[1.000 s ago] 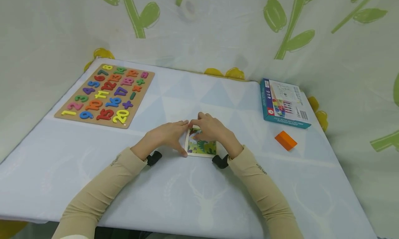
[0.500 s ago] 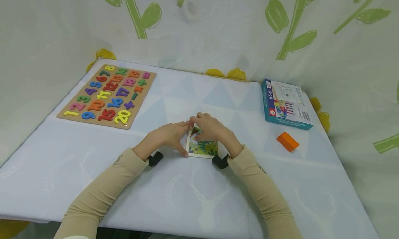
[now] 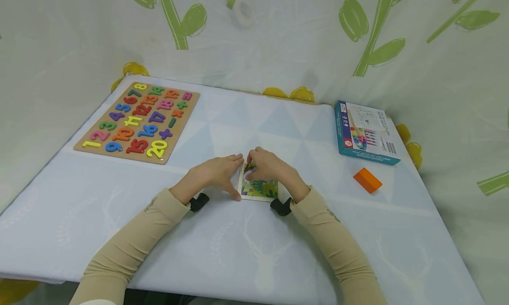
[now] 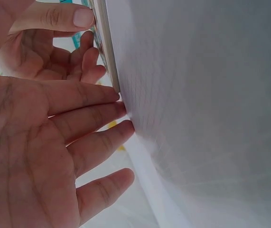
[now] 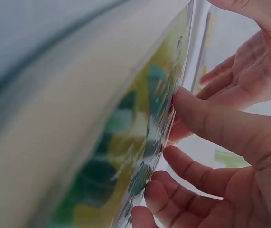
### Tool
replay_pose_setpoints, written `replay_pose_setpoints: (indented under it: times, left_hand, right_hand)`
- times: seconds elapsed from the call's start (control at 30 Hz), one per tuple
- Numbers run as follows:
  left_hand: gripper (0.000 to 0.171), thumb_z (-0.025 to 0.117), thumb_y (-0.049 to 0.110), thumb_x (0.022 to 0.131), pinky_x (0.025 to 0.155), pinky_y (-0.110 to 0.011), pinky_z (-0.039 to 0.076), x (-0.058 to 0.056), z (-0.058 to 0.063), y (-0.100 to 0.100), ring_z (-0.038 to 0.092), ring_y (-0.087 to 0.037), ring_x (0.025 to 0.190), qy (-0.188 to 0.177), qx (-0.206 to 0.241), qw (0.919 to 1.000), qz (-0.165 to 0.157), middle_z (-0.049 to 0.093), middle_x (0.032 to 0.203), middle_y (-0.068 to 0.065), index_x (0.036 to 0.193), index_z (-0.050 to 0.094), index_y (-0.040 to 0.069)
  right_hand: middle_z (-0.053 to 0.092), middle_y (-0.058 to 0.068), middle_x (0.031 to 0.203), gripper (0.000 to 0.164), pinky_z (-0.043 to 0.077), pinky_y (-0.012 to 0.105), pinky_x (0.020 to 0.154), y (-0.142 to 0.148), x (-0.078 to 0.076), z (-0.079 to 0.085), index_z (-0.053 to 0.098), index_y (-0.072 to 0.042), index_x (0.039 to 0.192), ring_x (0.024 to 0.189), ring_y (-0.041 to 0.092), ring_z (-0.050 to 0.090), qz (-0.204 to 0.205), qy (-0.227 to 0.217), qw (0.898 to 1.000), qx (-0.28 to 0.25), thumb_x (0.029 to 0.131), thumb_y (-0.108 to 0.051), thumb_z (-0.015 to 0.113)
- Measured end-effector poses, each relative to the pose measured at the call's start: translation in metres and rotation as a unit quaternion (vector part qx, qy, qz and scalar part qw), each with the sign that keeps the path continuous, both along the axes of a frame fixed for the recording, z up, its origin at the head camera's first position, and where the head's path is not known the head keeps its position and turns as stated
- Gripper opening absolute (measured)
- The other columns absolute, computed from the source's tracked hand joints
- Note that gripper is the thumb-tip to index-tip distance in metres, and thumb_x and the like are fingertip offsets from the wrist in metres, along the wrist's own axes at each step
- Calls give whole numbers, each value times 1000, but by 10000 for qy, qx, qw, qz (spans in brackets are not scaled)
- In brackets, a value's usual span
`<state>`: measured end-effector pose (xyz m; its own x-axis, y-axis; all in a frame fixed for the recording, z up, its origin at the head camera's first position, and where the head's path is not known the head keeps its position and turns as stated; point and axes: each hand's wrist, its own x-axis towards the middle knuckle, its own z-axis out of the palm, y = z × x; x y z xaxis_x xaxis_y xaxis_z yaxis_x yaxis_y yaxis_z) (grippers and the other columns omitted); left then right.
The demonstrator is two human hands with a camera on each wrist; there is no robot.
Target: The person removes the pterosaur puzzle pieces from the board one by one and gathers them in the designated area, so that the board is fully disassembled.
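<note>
Left hand point(image 3: 212, 173) straight-fingered against a flat, pale-rimmed board point(image 3: 260, 189), right hand point(image 3: 271, 166) loosely bent on its glossy picture

A pale-rimmed dinosaur picture board point(image 3: 260, 189) lies flat and face up at the middle of the tabletop point(image 3: 222, 252), showing a green dinosaur on yellow-green ground, its far part partly hidden.

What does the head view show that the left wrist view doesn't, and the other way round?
Only the head view: the number board with its coloured numerals, and the orange block.

Only the left wrist view: the palm side of the left hand; the head view shows its back.

Both: the two hands, including the right hand, at the small picture board, seen nearly edge-on from the wrist, and the pale tablecloth.
</note>
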<state>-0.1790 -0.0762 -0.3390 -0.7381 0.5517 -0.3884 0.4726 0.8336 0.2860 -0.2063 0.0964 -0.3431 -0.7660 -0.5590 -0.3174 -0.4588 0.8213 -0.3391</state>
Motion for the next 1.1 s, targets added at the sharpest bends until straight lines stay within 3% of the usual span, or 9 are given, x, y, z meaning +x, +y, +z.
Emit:
replay_pose_setpoints:
  times: [0.37, 0.6, 0.77, 0.93, 1.1]
  left_hand:
    - [112, 76, 52, 76, 119, -45, 25, 0, 1, 0, 16, -30, 149, 17, -7, 10000, -37, 12, 161, -17, 152, 15, -2]
    - [114, 78, 51, 75, 119, -46, 27, 0, -3, 1, 17, -31, 148, -30, 140, 9999, -23, 12, 161, -16, 153, 13, 0]
    - [113, 78, 50, 75, 119, -46, 27, 1, -2, 1, 17, -31, 148, 21, 137, 9999, -87, 11, 161, -16, 153, 14, -1]
    - [110, 77, 51, 75, 119, -45, 26, 1, 0, 2, 17, -30, 149, 72, -28, 9999, -92, 14, 160, -17, 151, 19, -3]
    - [109, 77, 51, 75, 119, -45, 26, 0, 0, 2, 17, -30, 149, 56, -87, 9999, -78, 15, 160, -17, 151, 20, -3]
  right_hand:
    - [55, 9, 107, 39, 50, 33, 80, -1, 2, 1, 62, -11, 121, 88, 20, 52, 190, 233, 9995, -85, 86, -24, 74]
    - [51, 11, 111, 42, 49, 34, 76, -2, -2, 4, 53, -17, 123, 89, 22, 52, 224, -71, 9993, 277, 87, -26, 72]
    - [54, 12, 112, 39, 49, 35, 78, -3, -3, 6, 50, -12, 116, 94, 23, 53, 226, -157, 9995, 171, 85, -22, 73]
    - [61, 11, 110, 38, 51, 32, 79, -3, -2, 6, 52, -4, 111, 97, 24, 58, -95, -184, 9998, 69, 86, -23, 73]
    - [64, 11, 103, 39, 52, 30, 75, -6, 2, 4, 59, -1, 109, 90, 22, 61, -197, 132, 9997, 90, 84, -25, 75]
